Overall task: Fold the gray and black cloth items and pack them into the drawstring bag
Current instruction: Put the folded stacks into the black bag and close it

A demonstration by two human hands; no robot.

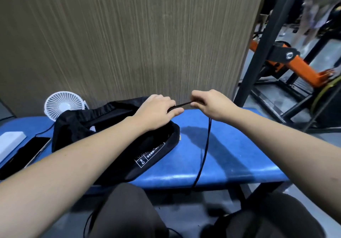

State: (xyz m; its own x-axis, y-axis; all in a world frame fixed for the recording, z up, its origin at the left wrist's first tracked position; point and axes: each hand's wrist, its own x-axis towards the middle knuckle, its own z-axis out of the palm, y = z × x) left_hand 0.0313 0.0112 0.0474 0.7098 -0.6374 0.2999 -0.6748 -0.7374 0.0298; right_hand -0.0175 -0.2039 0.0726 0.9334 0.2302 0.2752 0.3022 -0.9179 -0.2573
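A black drawstring bag [151, 154] with white printed labels lies on the blue padded bench [230, 156], its mouth toward the far edge. My left hand [156, 110] rests on the bag's mouth and pinches it shut. My right hand [210, 103] grips the black drawstring [181, 105], pulled taut between both hands. The cord's long end [204, 153] hangs down from my right hand over the bench's front edge. No gray cloth shows; the bag's contents are hidden.
A small white fan [63, 105] stands at the bench's back left, beside a phone [27, 151] and a white box [10, 141]. A wood-grain panel [129, 35] rises behind. A black frame post [262, 44] and orange machinery [287, 60] stand to the right.
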